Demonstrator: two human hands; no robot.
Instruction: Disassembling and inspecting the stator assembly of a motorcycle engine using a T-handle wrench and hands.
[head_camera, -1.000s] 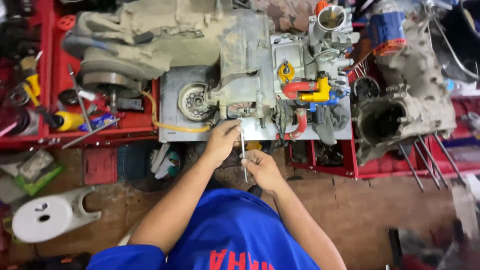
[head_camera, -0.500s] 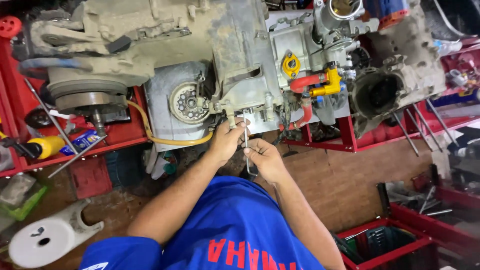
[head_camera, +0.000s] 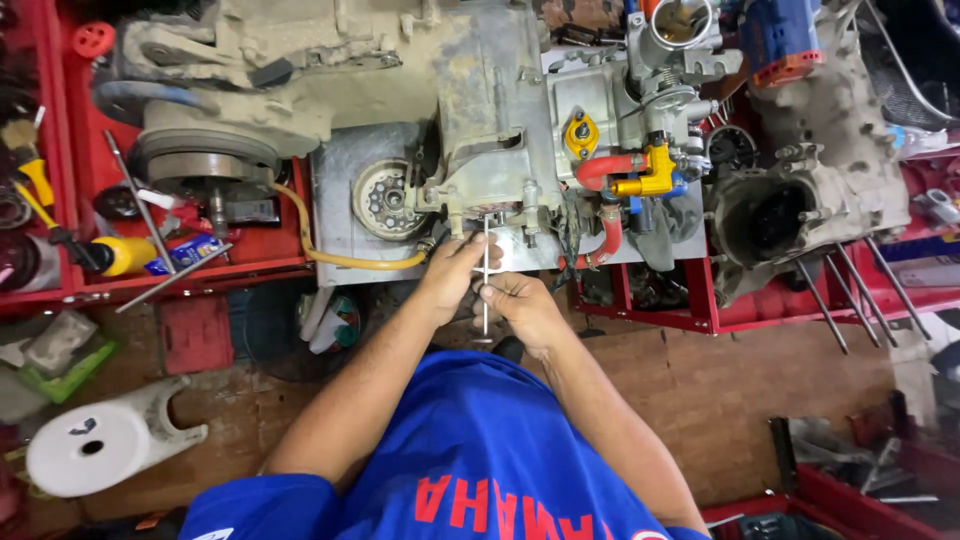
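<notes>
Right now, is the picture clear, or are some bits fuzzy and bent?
Head view: the middle is sharp, with the left hand, right hand and thin metal tool crisp under even light; the edges bend outward, and the bottom right corner looks soft and dim; the white part shows mild glare.

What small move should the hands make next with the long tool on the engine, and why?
Probably turn the tool on its own axis. Its tip already sits at a fastener on the engine lower edge, the right hand grips the shaft, and the left hand steadies it nearer the tip. Direction cannot be told.
</notes>
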